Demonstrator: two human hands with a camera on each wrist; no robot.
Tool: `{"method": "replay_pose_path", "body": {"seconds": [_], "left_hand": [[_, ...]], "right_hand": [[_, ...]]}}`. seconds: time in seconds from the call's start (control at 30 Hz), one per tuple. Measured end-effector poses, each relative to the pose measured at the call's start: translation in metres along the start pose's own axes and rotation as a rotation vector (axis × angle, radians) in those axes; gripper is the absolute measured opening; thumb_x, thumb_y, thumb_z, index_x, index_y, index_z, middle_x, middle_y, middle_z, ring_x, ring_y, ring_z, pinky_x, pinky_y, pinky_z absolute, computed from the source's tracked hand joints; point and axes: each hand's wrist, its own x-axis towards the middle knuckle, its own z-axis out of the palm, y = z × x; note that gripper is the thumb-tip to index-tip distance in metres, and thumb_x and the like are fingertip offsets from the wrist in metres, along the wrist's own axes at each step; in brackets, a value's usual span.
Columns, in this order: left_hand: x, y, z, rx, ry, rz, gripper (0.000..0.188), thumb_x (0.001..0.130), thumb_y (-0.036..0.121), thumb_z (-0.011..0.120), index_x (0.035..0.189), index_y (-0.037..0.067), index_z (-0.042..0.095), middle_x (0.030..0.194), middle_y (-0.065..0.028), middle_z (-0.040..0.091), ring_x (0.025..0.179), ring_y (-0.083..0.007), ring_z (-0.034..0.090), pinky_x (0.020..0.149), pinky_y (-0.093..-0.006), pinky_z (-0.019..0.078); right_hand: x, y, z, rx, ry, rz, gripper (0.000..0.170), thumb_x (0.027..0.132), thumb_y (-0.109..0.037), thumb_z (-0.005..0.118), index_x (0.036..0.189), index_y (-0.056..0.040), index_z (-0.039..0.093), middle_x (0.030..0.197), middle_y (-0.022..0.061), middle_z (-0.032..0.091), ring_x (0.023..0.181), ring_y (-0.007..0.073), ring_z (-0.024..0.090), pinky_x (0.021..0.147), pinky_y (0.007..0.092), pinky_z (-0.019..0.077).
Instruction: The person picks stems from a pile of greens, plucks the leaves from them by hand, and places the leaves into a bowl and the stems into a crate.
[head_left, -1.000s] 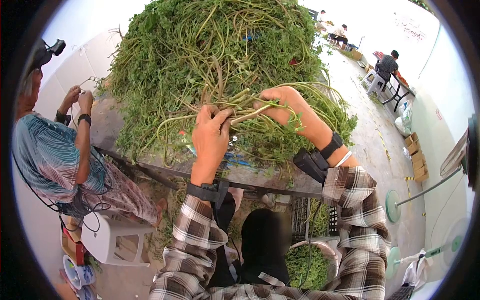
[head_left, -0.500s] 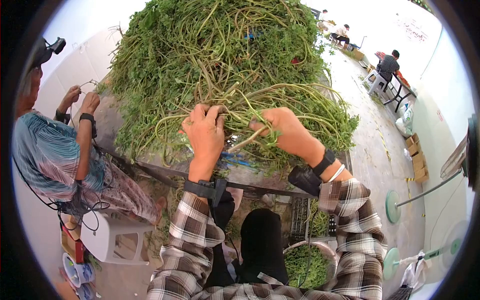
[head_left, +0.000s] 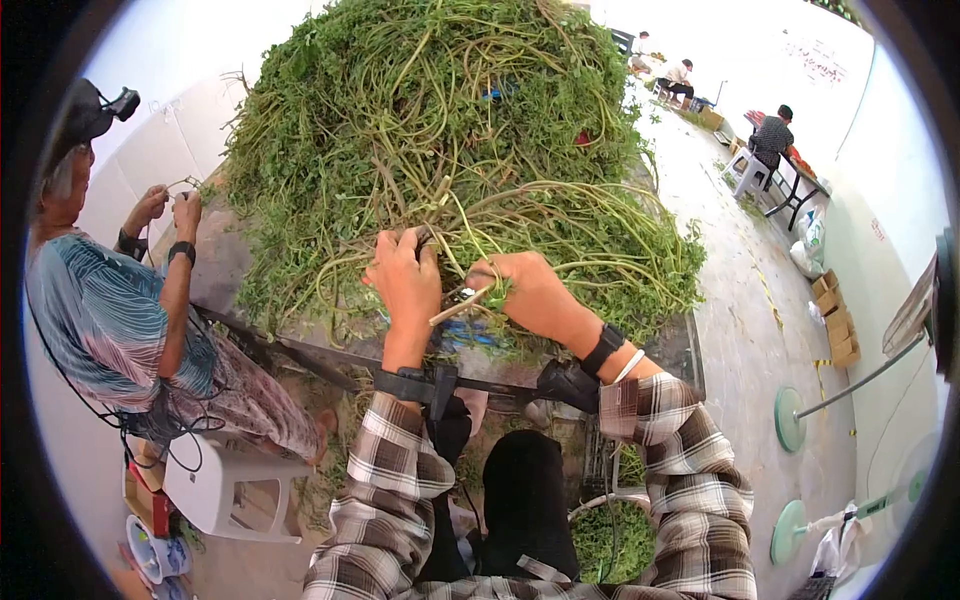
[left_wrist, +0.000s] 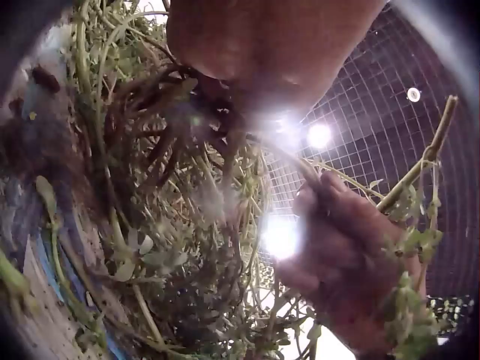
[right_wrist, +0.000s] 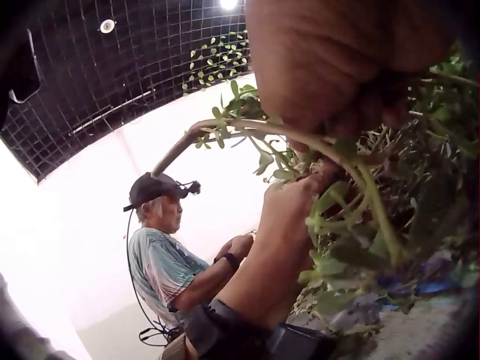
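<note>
A big heap of leafy green plants (head_left: 330, 150) with long stems covers the table. At its near edge my left hand (head_left: 405, 285) grips a bunch of stems; in the left wrist view brown stem ends (left_wrist: 161, 112) show beneath its curled fingers. Just to the right, my right hand (head_left: 535, 295) pinches a leafy stem (head_left: 452, 306), whose thick cut end sticks out toward me. That stem (right_wrist: 247, 126) bends below the right fingers in the right wrist view, with small rounded leaves along it. Between the two hands a thin pale stem (left_wrist: 289, 156) stretches.
On the left another person (head_left: 120, 310) stands handling a stem, beside a white plastic stool (head_left: 230, 490). Under the table edge (head_left: 340, 362) sits a tub of green leaves (head_left: 610, 540). A fan (head_left: 790, 420) and cardboard boxes (head_left: 838, 320) stand right; people sit farther back.
My right hand has come down and left, toward me and nearer the left hand, carrying its stem. The left hand has shifted slightly down and left, still holding the bunch.
</note>
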Motion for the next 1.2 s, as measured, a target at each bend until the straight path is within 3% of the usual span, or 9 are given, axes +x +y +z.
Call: {"method": "replay_pose_path", "body": {"seconds": [0.27,0.4,0.53,0.6,0.67,0.8,1.0,1.07,1.2], "left_hand": [[0.0,-0.007,0.006,-0.05,0.024,-0.04,0.019,0.077,0.01,0.06,0.095,0.009,0.063,0.093,-0.009,0.051,0.083,-0.0289,0.052,0.075,-0.0389,0.0325],[0.004,-0.007,0.005,-0.079,-0.018,-0.191,0.019,0.083,0.018,0.059,0.097,0.006,0.063,0.092,-0.0094,0.05,0.081,-0.029,0.051,0.074,-0.0408,0.0349],[0.011,-0.021,0.002,-0.276,-0.032,-0.235,0.025,0.085,0.023,0.057,0.101,0.004,0.062,0.095,-0.0109,0.05,0.088,-0.0307,0.051,0.081,-0.0442,0.0371],[0.007,-0.022,0.001,-0.247,-0.036,-0.22,0.026,0.085,0.024,0.058,0.101,0.004,0.062,0.098,-0.0115,0.05,0.092,-0.031,0.051,0.085,-0.0435,0.0362],[0.01,-0.021,-0.001,-0.249,-0.086,-0.236,0.026,0.085,0.023,0.058,0.101,0.004,0.062,0.1,-0.0119,0.051,0.091,-0.0309,0.052,0.085,-0.0436,0.0366],[0.01,-0.033,0.006,-0.241,-0.014,-0.136,0.023,0.083,0.021,0.061,0.099,0.006,0.064,0.096,-0.0088,0.053,0.09,-0.0281,0.052,0.085,-0.0406,0.035],[0.009,-0.026,0.003,-0.173,0.004,-0.13,0.021,0.081,0.018,0.064,0.098,0.006,0.065,0.094,-0.0082,0.054,0.085,-0.0263,0.054,0.082,-0.0389,0.0345],[0.01,-0.028,0.004,-0.231,0.026,-0.15,0.021,0.08,0.017,0.065,0.097,0.006,0.065,0.092,-0.0077,0.054,0.082,-0.0253,0.053,0.08,-0.0382,0.0351],[0.01,-0.028,0.004,-0.134,0.044,-0.109,0.019,0.08,0.017,0.066,0.096,0.006,0.066,0.091,-0.0064,0.054,0.079,-0.0239,0.052,0.075,-0.0381,0.0356]], "right_hand": [[-0.007,0.026,0.017,0.146,0.032,0.085,0.035,0.058,0.011,0.049,0.087,-0.0022,0.064,0.079,0.0173,0.062,0.074,0.0376,0.056,0.065,0.0378,0.0465],[-0.005,0.02,0.013,0.024,-0.135,0.255,0.011,0.078,-0.012,0.06,0.083,-0.0033,0.065,0.069,0.0196,0.057,0.064,0.0358,0.053,0.058,0.0381,0.0439],[-0.021,0.033,0.025,0.062,-0.132,0.24,0.03,0.083,-0.027,0.061,0.069,-0.0004,0.056,0.062,0.0168,0.052,0.055,0.027,0.045,0.054,0.0366,0.04],[-0.015,0.045,0.01,0.321,-0.101,0.272,0.028,0.086,-0.027,0.058,0.088,0.0002,0.063,0.069,0.0056,0.058,0.065,0.0143,0.053,0.062,0.0309,0.0436],[-0.003,0.034,-0.015,0.17,-0.047,0.364,0.034,0.083,-0.032,0.064,0.075,0.0001,0.057,0.072,0.0069,0.06,0.065,0.0126,0.048,0.062,0.0289,0.0431],[0.01,0.006,-0.067,0.175,0.05,0.307,0.037,0.076,-0.028,0.072,0.096,0.002,0.062,0.075,0.0059,0.061,0.068,0.0116,0.052,0.06,0.027,0.0423],[0.018,-0.037,-0.166,0.021,0.814,0.386,0.025,0.085,-0.026,0.053,0.087,-0.0021,0.062,0.067,0.0058,0.057,0.057,0.0121,0.051,0.056,0.0271,0.0416],[0.015,-0.045,-0.218,0.102,0.964,0.186,0.023,0.087,-0.026,0.054,0.082,-0.0036,0.058,0.064,0.0063,0.054,0.056,0.0121,0.052,0.055,0.025,0.0402],[0.004,-0.099,-0.298,0.444,1.257,-0.001,0.027,0.088,-0.026,0.057,0.073,-0.0064,0.047,0.054,-0.0027,0.029,0.048,0.0094,0.027,0.049,0.0236,0.0295]]}}
